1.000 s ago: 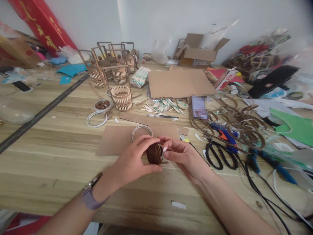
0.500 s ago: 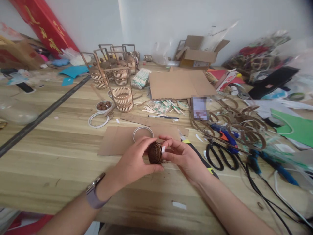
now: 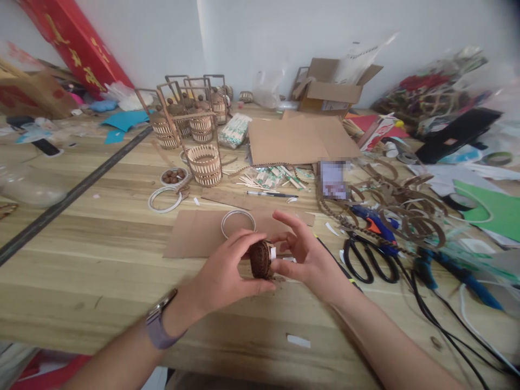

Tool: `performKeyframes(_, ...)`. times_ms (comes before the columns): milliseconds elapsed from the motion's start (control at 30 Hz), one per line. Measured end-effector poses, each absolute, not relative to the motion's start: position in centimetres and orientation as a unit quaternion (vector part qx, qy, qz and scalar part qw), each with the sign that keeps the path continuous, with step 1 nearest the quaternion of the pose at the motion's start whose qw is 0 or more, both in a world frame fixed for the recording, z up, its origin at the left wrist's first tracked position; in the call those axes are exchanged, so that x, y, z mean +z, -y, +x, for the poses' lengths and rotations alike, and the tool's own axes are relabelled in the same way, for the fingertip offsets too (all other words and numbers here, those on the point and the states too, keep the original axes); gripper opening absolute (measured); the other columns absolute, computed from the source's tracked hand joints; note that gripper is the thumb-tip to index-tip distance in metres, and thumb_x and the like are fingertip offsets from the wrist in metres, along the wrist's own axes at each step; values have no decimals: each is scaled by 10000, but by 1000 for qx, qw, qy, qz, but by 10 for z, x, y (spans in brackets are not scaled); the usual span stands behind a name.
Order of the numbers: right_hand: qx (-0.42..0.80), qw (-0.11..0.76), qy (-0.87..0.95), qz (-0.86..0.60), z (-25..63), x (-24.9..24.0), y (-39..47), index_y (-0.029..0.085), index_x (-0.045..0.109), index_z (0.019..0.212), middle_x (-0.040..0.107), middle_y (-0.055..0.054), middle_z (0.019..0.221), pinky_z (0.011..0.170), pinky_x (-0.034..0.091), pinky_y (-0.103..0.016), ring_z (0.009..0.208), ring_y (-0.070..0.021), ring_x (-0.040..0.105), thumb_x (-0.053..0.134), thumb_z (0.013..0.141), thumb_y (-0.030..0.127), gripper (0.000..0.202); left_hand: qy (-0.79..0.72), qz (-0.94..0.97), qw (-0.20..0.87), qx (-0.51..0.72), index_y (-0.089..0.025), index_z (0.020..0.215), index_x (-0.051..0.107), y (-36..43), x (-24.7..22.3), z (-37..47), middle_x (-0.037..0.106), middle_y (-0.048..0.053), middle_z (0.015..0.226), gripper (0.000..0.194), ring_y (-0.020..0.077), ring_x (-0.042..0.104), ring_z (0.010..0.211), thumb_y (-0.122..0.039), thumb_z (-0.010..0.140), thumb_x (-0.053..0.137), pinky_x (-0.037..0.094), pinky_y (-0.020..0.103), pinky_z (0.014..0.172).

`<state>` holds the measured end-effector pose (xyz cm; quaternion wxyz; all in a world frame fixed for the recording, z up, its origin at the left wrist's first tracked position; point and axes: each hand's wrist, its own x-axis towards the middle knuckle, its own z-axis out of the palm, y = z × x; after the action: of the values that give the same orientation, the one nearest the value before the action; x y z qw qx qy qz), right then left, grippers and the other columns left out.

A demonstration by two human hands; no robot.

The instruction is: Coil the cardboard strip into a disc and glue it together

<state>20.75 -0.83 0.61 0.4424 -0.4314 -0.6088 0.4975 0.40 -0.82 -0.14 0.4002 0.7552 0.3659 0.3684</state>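
Observation:
My left hand is closed around a small dark brown woven round piece, with the thumb below it and the fingers above. A short white strip stands out from the right side of this piece. My right hand has its thumb and a bent finger at the strip, while the index finger is raised. A white ring lies just behind, on a flat cardboard piece.
Black-handled scissors, a blue glue gun and cables crowd the right. A slatted basket, a bowl of brown balls and a pen stand or lie farther back. A loose white strip lies near the front edge.
The woven piece has turned and moved slightly right and down in my left hand. My right index finger has lifted up, away from the piece.

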Motion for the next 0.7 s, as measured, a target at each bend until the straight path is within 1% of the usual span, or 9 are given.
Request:
performKeyframes(33,487,457,613,-422,208,5,9,348,620,1163,561,-56,1273,861,511,-373,1045,-212,604,798,713,252,494,-365,754,401,371,-215,1318,540,8,-1,4,576,101,1246,696,249,633,1115,-322,711,865,575,392,961)
performKeyframes(100,450,481,630,-411,208,2,9,309,686,945,579,-49,1157,948,473,-388,1150,-228,548,782,744,249,230,-365,748,405,378,-220,1315,542,9,-2,5,578,99,1243,687,244,642,1097,-338,717,861,581,388,949)
performKeyframes(133,438,483,640,-407,208,1,10,294,695,868,576,-51,1129,982,453,-395,1189,-235,522,777,756,251,145,-366,746,406,381,-222,1311,545,9,-1,5,579,98,1243,684,244,644,1093,-345,717,861,582,388,945)
performKeyframes(167,437,478,646,-403,208,1,10,290,702,841,570,-56,1120,991,448,-398,1210,-240,506,775,764,257,111,-365,744,407,383,-222,1308,547,9,-1,5,581,98,1243,684,247,645,1093,-350,715,863,582,390,944)
performKeyframes(333,465,454,653,-389,207,-3,12,300,705,935,543,-70,1199,922,487,-360,1241,-251,488,770,788,289,161,-363,734,422,390,-219,1290,563,9,1,6,594,98,1220,674,263,655,1085,-364,706,867,583,406,929)
performKeyframes(500,526,442,638,-348,204,-9,12,307,651,1036,533,-58,1265,940,491,-373,1141,-224,574,784,795,338,277,-367,712,446,400,-218,1293,568,10,0,7,587,101,1234,632,252,660,1074,-306,731,842,581,385,920)
performKeyframes(567,555,442,621,-334,203,-10,11,308,644,1040,540,-54,1277,939,496,-378,1127,-220,591,798,785,370,305,-367,705,458,398,-229,1325,545,10,1,7,588,100,1257,654,249,654,1092,-295,742,834,573,379,932)
performKeyframes(633,564,453,605,-333,204,-8,9,309,663,1030,548,-55,1291,932,501,-378,1138,-224,593,808,773,401,309,-367,704,463,395,-245,1360,519,10,2,6,587,100,1271,694,252,646,1104,-328,748,834,569,380,936)
performKeyframes(700,540,481,596,-349,207,-3,8,304,695,997,587,-57,1240,895,512,-363,1094,-216,609,782,798,425,249,-370,713,445,397,-258,1364,525,10,2,5,586,97,1257,695,255,640,1098,-374,751,831,563,393,945)
